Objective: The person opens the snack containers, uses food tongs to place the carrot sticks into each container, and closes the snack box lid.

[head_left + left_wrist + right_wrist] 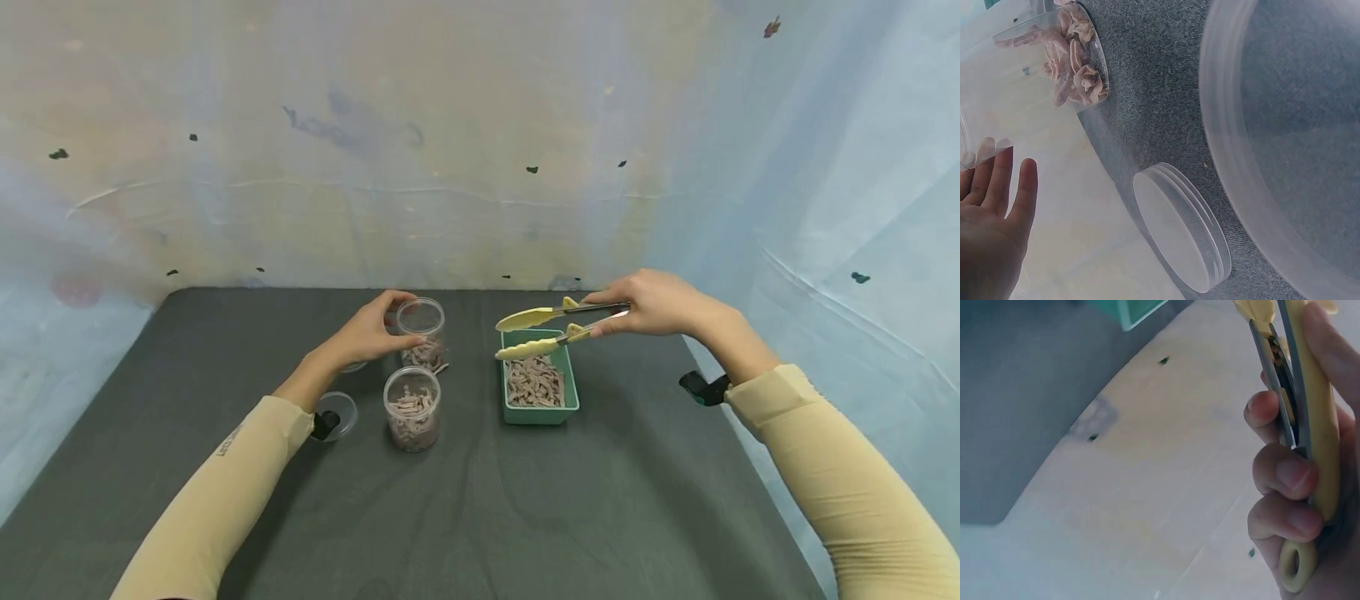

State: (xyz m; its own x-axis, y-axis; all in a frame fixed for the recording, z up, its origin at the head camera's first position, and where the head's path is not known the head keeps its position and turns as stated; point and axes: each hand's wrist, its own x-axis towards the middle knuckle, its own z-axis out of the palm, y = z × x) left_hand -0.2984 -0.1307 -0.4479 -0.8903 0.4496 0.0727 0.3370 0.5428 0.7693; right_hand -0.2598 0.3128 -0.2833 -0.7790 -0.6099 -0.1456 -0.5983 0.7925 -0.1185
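Observation:
My left hand (pixel 371 329) holds the rear clear plastic jar (pixel 422 320) near its rim, thumb on the near side and fingers round the far side. Pinkish-brown strips (pixel 1075 62) lie in the bottom of this jar. In front of it stands a second clear jar (pixel 412 417), lidless and partly filled with similar strips. My right hand (pixel 656 302) grips a pair of tongs (pixel 1322 431) with yellow tips, spread apart above the green tray (pixel 572 398). More strips (pixel 536 385) cover the tray's bottom, and nothing shows between the tong tips.
One clear lid (pixel 347 410) lies on the dark cloth-covered table (pixel 360 517) beside my left wrist. Another lid (pixel 1179 228) lies further back, partly hidden by my hand in the head view. A loose strip (pixel 442 368) is at the rear jar's base. Pale sheeting (pixel 465 150) hangs behind the table.

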